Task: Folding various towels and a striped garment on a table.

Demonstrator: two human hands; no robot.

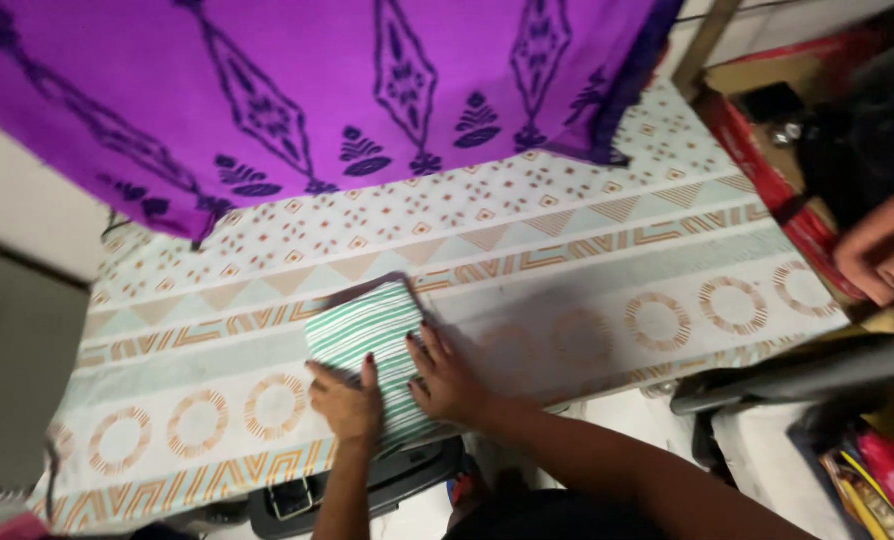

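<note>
A folded cloth with green and white stripes (365, 326) lies on a table covered by a patterned cover (567, 270) in white, orange and pale green. My left hand (348, 401) rests flat on the cloth's near left part, fingers spread. On the cloth's near right edge my right hand (445, 377) presses down, fingers apart. A dark reddish edge shows under the cloth at its far side.
A purple cloth with dark diamond patterns (297, 90) hangs over the far part of the table. Another person's hand (882, 250) shows at the right edge, near a red box (767, 150). A black bag (367, 490) sits below the table's near edge.
</note>
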